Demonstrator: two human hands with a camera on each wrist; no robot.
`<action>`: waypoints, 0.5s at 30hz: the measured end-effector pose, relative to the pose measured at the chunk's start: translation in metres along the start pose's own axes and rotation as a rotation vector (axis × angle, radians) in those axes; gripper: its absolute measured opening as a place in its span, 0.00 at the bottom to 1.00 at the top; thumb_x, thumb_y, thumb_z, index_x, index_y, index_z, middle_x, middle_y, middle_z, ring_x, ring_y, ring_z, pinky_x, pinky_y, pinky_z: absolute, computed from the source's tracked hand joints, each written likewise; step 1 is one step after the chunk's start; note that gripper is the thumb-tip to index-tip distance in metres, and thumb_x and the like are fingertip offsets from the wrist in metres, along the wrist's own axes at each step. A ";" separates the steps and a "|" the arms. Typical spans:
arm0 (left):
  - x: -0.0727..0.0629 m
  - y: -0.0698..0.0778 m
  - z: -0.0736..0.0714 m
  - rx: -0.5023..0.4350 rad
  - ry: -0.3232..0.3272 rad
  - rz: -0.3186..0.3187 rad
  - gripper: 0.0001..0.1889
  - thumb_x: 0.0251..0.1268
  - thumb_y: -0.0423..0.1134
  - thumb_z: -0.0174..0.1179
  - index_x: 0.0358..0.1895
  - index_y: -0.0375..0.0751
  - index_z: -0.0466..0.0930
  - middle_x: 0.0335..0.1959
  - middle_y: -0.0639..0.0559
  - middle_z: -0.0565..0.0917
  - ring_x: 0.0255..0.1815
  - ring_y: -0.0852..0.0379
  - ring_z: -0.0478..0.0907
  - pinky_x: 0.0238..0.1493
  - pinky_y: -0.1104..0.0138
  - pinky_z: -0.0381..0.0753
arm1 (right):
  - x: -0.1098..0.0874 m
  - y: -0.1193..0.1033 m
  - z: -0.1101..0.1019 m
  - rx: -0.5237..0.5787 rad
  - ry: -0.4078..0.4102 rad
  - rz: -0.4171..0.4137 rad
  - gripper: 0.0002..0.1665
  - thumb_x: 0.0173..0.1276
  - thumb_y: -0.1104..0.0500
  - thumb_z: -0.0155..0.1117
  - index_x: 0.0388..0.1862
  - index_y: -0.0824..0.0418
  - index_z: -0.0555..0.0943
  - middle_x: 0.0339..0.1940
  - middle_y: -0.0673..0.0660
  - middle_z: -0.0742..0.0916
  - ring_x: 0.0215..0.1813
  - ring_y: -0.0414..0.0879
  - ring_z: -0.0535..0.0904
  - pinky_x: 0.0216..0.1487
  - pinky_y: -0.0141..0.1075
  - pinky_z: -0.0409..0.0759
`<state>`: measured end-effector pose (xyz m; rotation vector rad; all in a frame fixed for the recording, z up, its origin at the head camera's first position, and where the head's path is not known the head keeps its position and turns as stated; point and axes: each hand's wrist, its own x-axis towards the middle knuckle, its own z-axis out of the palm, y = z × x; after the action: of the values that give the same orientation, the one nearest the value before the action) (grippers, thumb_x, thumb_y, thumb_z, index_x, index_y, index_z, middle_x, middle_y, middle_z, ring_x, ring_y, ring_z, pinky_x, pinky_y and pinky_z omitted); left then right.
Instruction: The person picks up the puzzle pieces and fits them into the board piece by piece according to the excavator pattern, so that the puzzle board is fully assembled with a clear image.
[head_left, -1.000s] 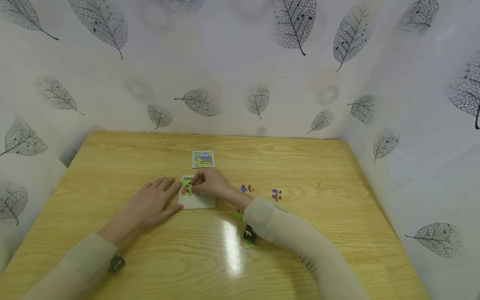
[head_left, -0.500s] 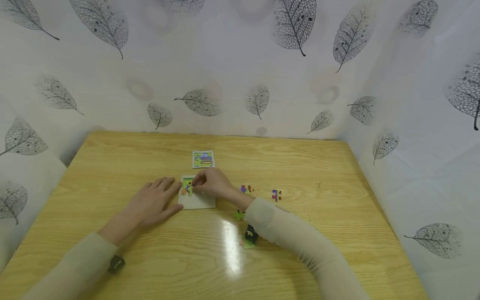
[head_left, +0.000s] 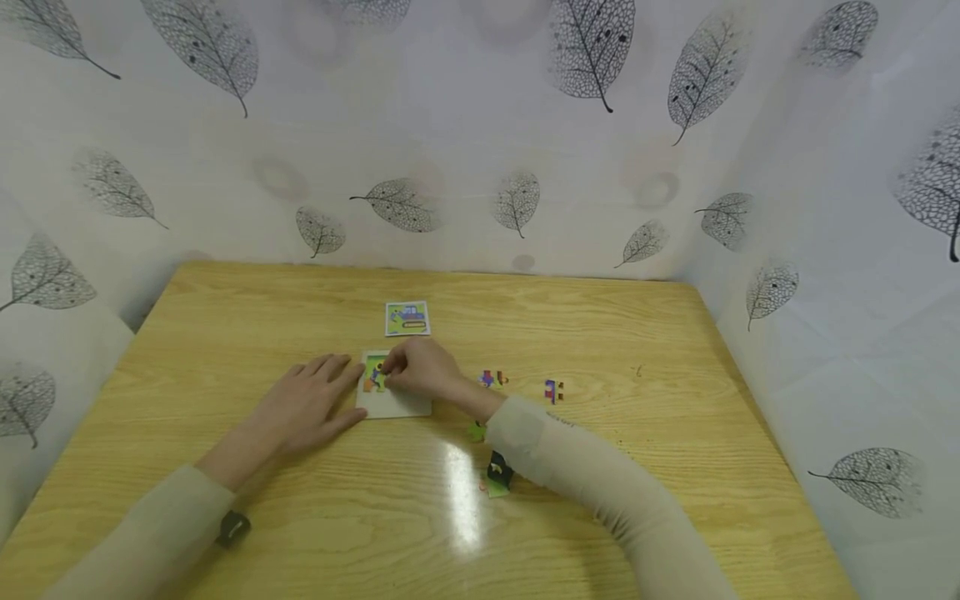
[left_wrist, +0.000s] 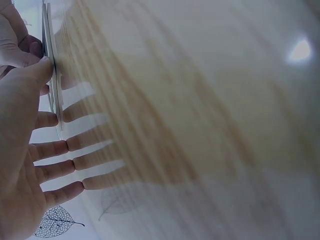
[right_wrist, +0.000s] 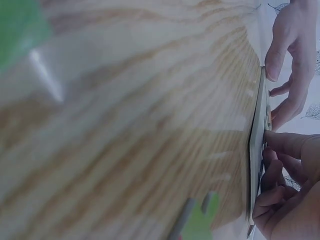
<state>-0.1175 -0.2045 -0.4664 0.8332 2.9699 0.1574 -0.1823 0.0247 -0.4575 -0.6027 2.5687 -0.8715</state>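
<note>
A pale puzzle board (head_left: 393,407) lies on the table, with colourful jigsaw pieces (head_left: 373,379) in its upper left part. My left hand (head_left: 307,404) lies flat beside it, fingers spread, thumb and index fingertip at its left edge. Over the board's upper middle, my right hand (head_left: 427,368) curls its fingers and pinches a small puzzle piece, mostly hidden by the fingertips. The right wrist view has the right thumb (right_wrist: 282,142) down against the board's face. In the left wrist view the board (left_wrist: 52,65) is edge-on beside the left thumb.
A picture card (head_left: 407,318) of a blue excavator lies behind the board. To the right are loose jigsaw pieces (head_left: 491,379) and a purple piece (head_left: 553,390). A green piece (head_left: 476,431) and another light green piece (head_left: 497,490) lie near the right sleeve. Leaf-patterned curtain surrounds the table.
The right hand's fingertips have shifted only slightly over the pieces on the board. The left hand stays in place at the board's edge.
</note>
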 end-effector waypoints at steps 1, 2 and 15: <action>0.000 0.000 0.000 -0.001 0.000 0.000 0.39 0.77 0.64 0.56 0.79 0.41 0.68 0.77 0.33 0.73 0.76 0.32 0.71 0.70 0.34 0.76 | 0.000 0.000 0.000 -0.007 0.000 -0.003 0.07 0.70 0.59 0.74 0.46 0.54 0.92 0.40 0.48 0.94 0.35 0.33 0.82 0.37 0.21 0.79; 0.000 0.000 0.000 -0.002 0.000 0.000 0.39 0.77 0.64 0.56 0.79 0.41 0.68 0.77 0.33 0.73 0.76 0.32 0.71 0.70 0.34 0.76 | 0.000 0.000 0.000 -0.014 0.000 -0.007 0.07 0.70 0.59 0.74 0.46 0.53 0.92 0.40 0.48 0.94 0.35 0.33 0.82 0.37 0.21 0.79; 0.000 0.001 -0.001 0.002 -0.001 0.004 0.39 0.77 0.64 0.56 0.79 0.41 0.69 0.76 0.33 0.73 0.76 0.32 0.72 0.70 0.34 0.76 | -0.003 -0.003 0.000 -0.024 0.000 -0.010 0.08 0.70 0.54 0.76 0.46 0.52 0.92 0.33 0.45 0.91 0.31 0.33 0.78 0.32 0.22 0.75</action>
<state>-0.1169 -0.2041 -0.4655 0.8394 2.9685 0.1544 -0.1792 0.0236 -0.4549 -0.6227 2.5818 -0.8444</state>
